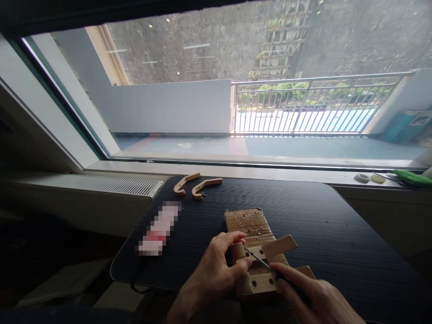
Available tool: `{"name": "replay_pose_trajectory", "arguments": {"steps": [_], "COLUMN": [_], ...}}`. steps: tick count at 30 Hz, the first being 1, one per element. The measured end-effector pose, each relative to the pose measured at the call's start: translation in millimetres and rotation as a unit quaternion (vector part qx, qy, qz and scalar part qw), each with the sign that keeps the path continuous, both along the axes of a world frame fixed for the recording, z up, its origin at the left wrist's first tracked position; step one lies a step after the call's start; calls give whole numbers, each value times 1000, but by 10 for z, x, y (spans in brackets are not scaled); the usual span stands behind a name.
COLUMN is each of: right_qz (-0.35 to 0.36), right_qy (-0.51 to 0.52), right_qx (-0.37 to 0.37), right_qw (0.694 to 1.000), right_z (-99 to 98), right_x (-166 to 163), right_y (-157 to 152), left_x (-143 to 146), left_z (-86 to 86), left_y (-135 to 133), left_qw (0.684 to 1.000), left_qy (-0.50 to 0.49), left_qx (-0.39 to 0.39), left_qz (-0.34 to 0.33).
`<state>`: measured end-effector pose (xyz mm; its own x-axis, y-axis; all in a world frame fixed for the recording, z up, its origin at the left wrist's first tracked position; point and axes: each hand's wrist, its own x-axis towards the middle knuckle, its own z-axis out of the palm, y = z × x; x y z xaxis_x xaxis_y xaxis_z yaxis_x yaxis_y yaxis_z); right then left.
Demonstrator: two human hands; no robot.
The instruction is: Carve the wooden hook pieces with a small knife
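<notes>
My left hand (221, 261) grips the curved end of a wooden hook (259, 252) that lies on a strip of corrugated cardboard (248, 220). Two dark holes show in this hook. In my right hand (303, 288) is a screwdriver (259, 260), its thin metal shaft slanting up and left to the hook, its tip close to my left fingers. I cannot tell whether the tip sits in a screw. Nearer to me, a second wooden hook (263, 282) with two holes lies on the cardboard, partly hidden by my right hand.
Two more wooden hooks (185, 183) (205, 186) lie at the table's back left, with small screws (204, 194) beside one. A blurred pink and white item (162, 228) is on the left of the black table (317, 220). Tape rolls (362, 178) and a green-handled tool (411, 177) rest on the windowsill.
</notes>
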<state>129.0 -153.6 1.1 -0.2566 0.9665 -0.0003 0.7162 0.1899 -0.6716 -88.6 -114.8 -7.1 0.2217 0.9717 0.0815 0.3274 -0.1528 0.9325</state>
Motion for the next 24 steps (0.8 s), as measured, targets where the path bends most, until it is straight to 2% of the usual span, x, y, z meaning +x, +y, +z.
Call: {"name": "replay_pose_trajectory", "arguments": {"steps": [6, 11, 14, 16, 18, 19, 24], "right_qz": [-16, -54, -67, -75, -78, -77, -60], "right_qy": [-43, 6, 35, 49, 65, 73, 91], "right_qx": [46, 47, 52, 65, 79, 84, 83], "right_qw": [998, 997, 996, 994, 992, 991, 991], "right_z": [-3, -22, -54, -88, -123, -138, -155], "right_x": [-50, 48, 172, 247, 301, 320, 372], "right_y": [76, 83, 64, 46, 28, 21, 12], "left_x": [101, 58, 51, 86, 154, 199, 442], "left_z": [136, 351, 425, 437, 430, 424, 380], "left_y": [68, 152, 315, 472, 625, 690, 847], "left_qw": [995, 975, 965, 964, 945, 924, 892], "left_qy": [93, 189, 197, 224, 308, 363, 432], "left_qx": [10, -31, -42, -26, -19, -39, -67], "left_qz": [-28, -114, -170, -143, -107, -110, -114]}}
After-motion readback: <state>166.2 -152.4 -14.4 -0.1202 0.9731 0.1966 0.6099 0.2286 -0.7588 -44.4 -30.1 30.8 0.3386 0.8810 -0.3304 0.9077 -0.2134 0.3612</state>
